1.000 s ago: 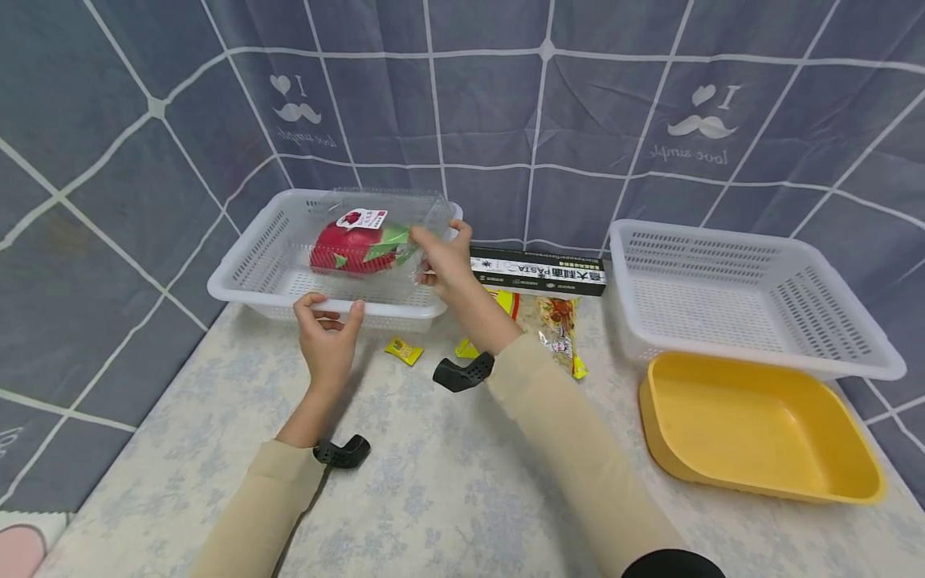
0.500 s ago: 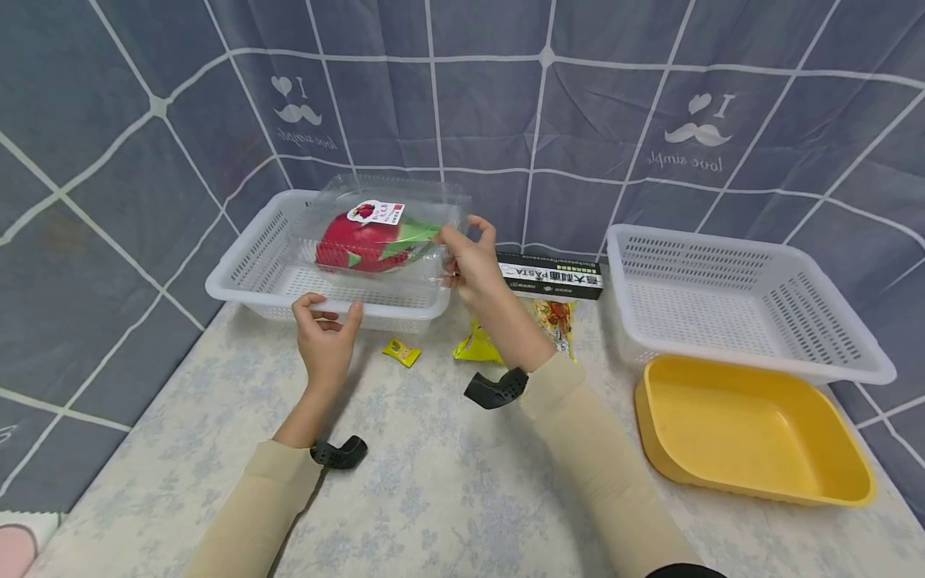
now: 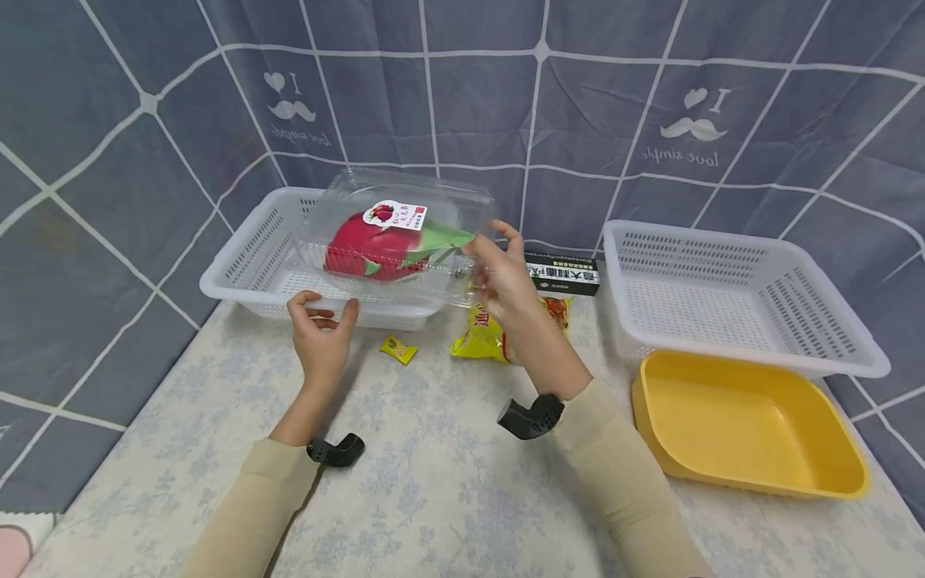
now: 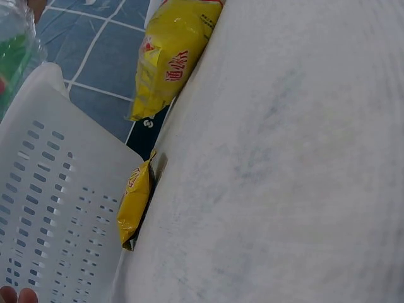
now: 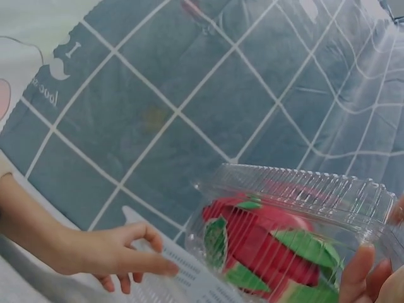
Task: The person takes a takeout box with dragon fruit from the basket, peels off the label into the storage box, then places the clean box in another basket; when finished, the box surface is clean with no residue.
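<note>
A clear plastic box with a red dragon fruit inside is tilted above the white basket on the left. My right hand grips the box by its right end. A round white label sits on the lid. In the right wrist view, the box's ridged edge and the fruit's green scales show near the right fingertips. My left hand holds the basket's front rim, its thumb and index finger at the edge. In the left wrist view, only two fingertips appear, against the basket's slotted wall.
A small yellow packet lies before the left basket. A yellow noodle bag and a black pasta box lie partly behind my right arm. To the right stand another white basket and a yellow tub.
My right hand has lifted the box out of the left basket and carried it rightward, tilting it toward me. My left hand has stayed at the basket's rim.
</note>
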Demonstrator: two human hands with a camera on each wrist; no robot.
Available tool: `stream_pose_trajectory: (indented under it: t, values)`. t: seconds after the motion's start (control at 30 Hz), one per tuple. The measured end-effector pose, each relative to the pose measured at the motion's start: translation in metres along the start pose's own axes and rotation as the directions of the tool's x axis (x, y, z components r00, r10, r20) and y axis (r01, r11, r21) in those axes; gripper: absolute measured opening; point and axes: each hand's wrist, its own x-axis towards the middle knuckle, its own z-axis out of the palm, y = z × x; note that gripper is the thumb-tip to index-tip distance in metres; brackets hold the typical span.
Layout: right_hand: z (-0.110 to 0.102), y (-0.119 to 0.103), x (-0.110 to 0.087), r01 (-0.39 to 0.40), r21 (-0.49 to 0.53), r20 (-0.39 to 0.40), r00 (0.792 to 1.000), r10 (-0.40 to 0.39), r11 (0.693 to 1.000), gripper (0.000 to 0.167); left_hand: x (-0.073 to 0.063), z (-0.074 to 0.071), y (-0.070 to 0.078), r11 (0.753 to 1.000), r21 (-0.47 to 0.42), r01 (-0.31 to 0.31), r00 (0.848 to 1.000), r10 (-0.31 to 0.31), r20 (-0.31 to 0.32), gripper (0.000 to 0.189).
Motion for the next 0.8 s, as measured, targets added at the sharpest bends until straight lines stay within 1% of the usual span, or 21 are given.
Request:
stream_pose_trajectory:
  t: [0.17,0.3,0.57,0.8]
  values:
    - [-0.011,-0.006,-0.012,0.0,0.013,0.003,1.0,0.0,1.0,0.064,0.0,0.0,0.0,1.0,0.007,0.003,1.0,-0.003,-0.006,0.053]
    - [-0.022,-0.009,-0.022,0.003,0.029,-0.002,1.0,-0.003,1.0,0.062,0.001,0.001,-0.001,1.0,0.01,-0.006,1.0,0.006,-0.003,0.054]
    - [-0.044,-0.01,-0.035,0.01,-0.017,-0.026,1.0,-0.01,1.0,0.061,0.0,0.001,-0.001,1.0,0.009,-0.024,1.0,0.024,0.001,0.056]
    - [-0.064,-0.011,-0.049,0.008,-0.012,-0.027,1.0,-0.009,1.0,0.06,0.001,0.001,-0.002,0.999,0.024,-0.028,1.0,0.028,-0.006,0.051]
